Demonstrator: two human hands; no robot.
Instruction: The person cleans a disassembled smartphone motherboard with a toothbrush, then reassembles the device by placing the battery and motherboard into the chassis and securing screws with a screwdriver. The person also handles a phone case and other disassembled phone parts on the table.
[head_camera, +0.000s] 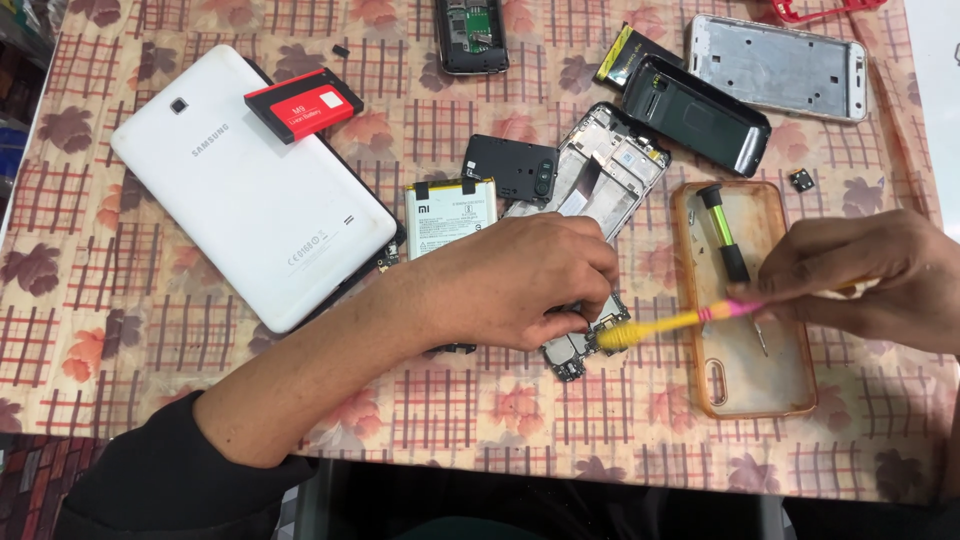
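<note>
The left hand (525, 275) presses down on a small circuit board (580, 345) near the front edge of the table (480, 420) — fingers curled on it so it stays put. The right hand (860, 275) pinches a yellow toothbrush (660, 325), its bristles touching the board. Just beside it lies a clear phone case (790, 390) holding a green screwdriver (722, 230) — handy. A white tablet (250, 185) rests near the left edge.
</note>
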